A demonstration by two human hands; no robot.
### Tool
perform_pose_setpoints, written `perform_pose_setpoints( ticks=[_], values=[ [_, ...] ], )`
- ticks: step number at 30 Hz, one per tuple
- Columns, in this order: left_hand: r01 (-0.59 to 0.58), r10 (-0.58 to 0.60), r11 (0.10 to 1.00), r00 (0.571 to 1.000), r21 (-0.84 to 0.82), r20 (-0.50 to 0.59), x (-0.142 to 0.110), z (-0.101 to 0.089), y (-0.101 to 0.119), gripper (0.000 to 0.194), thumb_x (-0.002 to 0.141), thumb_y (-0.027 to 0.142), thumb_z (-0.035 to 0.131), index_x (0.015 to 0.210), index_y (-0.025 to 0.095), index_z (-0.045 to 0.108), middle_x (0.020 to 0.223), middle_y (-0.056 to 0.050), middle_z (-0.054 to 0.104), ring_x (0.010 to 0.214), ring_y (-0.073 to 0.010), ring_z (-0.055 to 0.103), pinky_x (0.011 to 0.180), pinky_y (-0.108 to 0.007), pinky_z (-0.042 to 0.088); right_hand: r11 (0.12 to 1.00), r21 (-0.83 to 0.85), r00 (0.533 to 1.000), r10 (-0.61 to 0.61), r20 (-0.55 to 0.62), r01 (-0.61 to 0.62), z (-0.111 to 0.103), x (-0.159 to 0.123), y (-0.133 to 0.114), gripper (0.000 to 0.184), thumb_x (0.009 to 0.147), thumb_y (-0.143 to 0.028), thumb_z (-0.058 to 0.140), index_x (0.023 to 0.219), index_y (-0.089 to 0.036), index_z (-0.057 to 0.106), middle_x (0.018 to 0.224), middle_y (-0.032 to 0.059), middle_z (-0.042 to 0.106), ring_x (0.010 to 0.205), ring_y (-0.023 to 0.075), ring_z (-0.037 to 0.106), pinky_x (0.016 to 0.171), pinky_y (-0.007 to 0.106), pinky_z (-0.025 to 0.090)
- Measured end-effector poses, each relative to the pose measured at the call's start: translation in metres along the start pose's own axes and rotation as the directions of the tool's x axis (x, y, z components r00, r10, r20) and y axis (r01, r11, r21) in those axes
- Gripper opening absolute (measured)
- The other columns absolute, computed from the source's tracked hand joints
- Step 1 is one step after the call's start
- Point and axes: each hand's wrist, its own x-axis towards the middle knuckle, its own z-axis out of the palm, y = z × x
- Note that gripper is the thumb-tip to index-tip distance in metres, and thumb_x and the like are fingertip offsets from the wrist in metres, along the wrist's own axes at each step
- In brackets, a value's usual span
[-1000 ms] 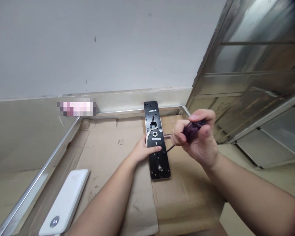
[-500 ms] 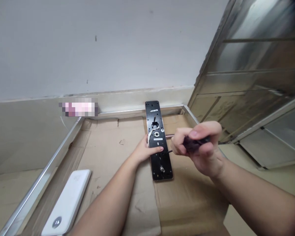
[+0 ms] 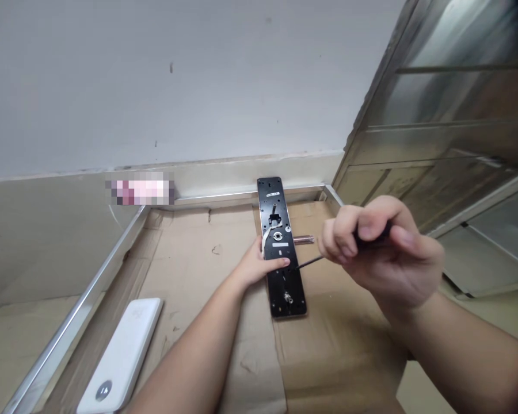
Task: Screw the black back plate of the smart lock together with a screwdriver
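Note:
A long black door lock panel [image 3: 285, 284] stands propped with its back side toward me. Its upper end rests at the tray's far rim, and a white cable, a square-holed hub and several screw holes show on it. My left hand [image 3: 261, 265] grips its left edge, thumb across the face. My right hand [image 3: 380, 247] is wrapped round the dark handle of a screwdriver [image 3: 309, 263]. The thin shaft points left, its tip at the panel's lower middle, close to my left thumb; whether it sits in a hole I cannot tell. A copper-coloured lever handle [image 3: 304, 240] sticks out behind the panel.
A white power bank [image 3: 120, 356] with a round display lies at the left on brown cardboard [image 3: 194, 270]. A metal frame [image 3: 75, 313] edges the work surface. Behind are a wall [image 3: 198, 75] and a blurred-out pink item [image 3: 140, 188]; metal-faced panels [image 3: 449, 103] stand at the right.
My right hand has moved right and toward me, baring more of the screwdriver shaft and the lever handle. My left hand and the panel stay in place.

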Motion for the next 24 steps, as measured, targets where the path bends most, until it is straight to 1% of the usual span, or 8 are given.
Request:
perform_pose_setpoints(
  ticks=[4, 7, 9, 11, 16, 18, 21, 24],
  values=[
    [-0.006, 0.007, 1.0, 1.0, -0.015, 0.026, 0.001, 0.0, 0.0, 0.081, 0.066, 0.026, 0.092, 0.137, 0.022, 0.052, 0.137, -0.015, 0.061, 0.124, -0.0317, 0.06, 0.108, -0.051, 0.043, 0.992, -0.106, 0.985, -0.083, -0.15, 0.067, 0.002, 0.005, 0.006, 0.013, 0.095, -0.037, 0.053, 0.091, -0.026, 0.057, 0.068, -0.0016, 0.051, 0.055, 0.0135, 0.045, 0.052, 0.028, 0.039],
    [-0.004, 0.004, 1.0, 1.0, 0.0, 0.018, 0.001, 0.001, 0.001, 0.08, 0.066, 0.027, 0.092, 0.136, 0.022, 0.052, 0.135, -0.014, 0.062, 0.124, -0.0319, 0.059, 0.109, -0.052, 0.043, 0.958, -0.246, 0.94, -0.213, -0.267, 0.148, 0.01, 0.003, 0.016, 0.01, 0.096, -0.037, 0.055, 0.098, -0.027, 0.055, 0.074, -0.0013, 0.052, 0.061, 0.0136, 0.05, 0.053, 0.028, 0.042],
    [0.005, -0.005, 1.0, 1.0, 0.01, 0.004, 0.001, 0.002, 0.002, 0.08, 0.065, 0.027, 0.092, 0.134, 0.022, 0.053, 0.134, -0.014, 0.063, 0.124, -0.0326, 0.059, 0.109, -0.053, 0.042, 0.925, -0.335, 0.908, -0.288, -0.304, 0.182, 0.017, 0.0, 0.02, 0.008, 0.096, -0.033, 0.055, 0.102, -0.027, 0.056, 0.079, -0.0001, 0.053, 0.064, 0.014, 0.054, 0.054, 0.029, 0.045],
    [0.008, -0.008, 1.0, 1.0, 0.015, -0.006, 0.001, 0.002, 0.003, 0.079, 0.065, 0.027, 0.092, 0.133, 0.021, 0.053, 0.134, -0.014, 0.063, 0.124, -0.0331, 0.059, 0.109, -0.054, 0.042, 0.888, -0.402, 0.894, -0.35, -0.278, 0.223, 0.022, -0.004, 0.022, 0.01, 0.096, -0.029, 0.056, 0.105, -0.028, 0.058, 0.083, 0.0007, 0.055, 0.064, 0.014, 0.056, 0.051, 0.029, 0.048],
    [0.002, -0.002, 1.0, 1.0, 0.016, -0.004, 0.0, 0.002, 0.003, 0.077, 0.065, 0.027, 0.092, 0.132, 0.02, 0.053, 0.131, -0.014, 0.064, 0.122, -0.0329, 0.06, 0.108, -0.054, 0.042, 0.774, -0.509, 0.856, -0.501, -0.13, 0.376, 0.021, -0.009, 0.024, 0.026, 0.092, -0.017, 0.059, 0.114, -0.032, 0.059, 0.085, -0.0001, 0.059, 0.054, 0.0113, 0.056, 0.04, 0.026, 0.047],
    [-0.014, 0.014, 1.0, 1.0, 0.012, 0.012, 0.0, 0.002, 0.003, 0.077, 0.067, 0.027, 0.091, 0.133, 0.02, 0.052, 0.133, -0.015, 0.064, 0.122, -0.0326, 0.06, 0.108, -0.054, 0.043, 0.765, -0.52, 0.85, -0.511, -0.129, 0.381, 0.021, -0.009, 0.024, 0.027, 0.093, -0.016, 0.058, 0.115, -0.031, 0.059, 0.08, -0.0004, 0.059, 0.055, 0.0121, 0.056, 0.04, 0.025, 0.046],
    [-0.058, 0.059, 0.998, 0.996, -0.019, 0.064, 0.0, 0.004, 0.007, 0.074, 0.07, 0.026, 0.089, 0.133, 0.02, 0.053, 0.135, -0.015, 0.063, 0.124, -0.0327, 0.06, 0.108, -0.052, 0.044, 0.775, -0.502, 0.84, -0.519, -0.16, 0.384, 0.023, -0.01, 0.025, 0.019, 0.094, -0.02, 0.059, 0.111, -0.029, 0.06, 0.071, -0.0015, 0.056, 0.051, 0.0113, 0.05, 0.041, 0.025, 0.043],
    [-0.1, 0.105, 0.994, 0.987, -0.051, 0.122, -0.001, 0.008, 0.013, 0.067, 0.072, 0.027, 0.087, 0.13, 0.019, 0.057, 0.135, -0.015, 0.064, 0.124, -0.0334, 0.06, 0.108, -0.05, 0.044, 0.778, -0.492, 0.812, -0.543, -0.214, 0.39, 0.025, -0.011, 0.026, 0.015, 0.093, -0.025, 0.063, 0.107, -0.029, 0.061, 0.068, -0.0021, 0.053, 0.049, 0.0108, 0.047, 0.041, 0.025, 0.041]
  ],
)
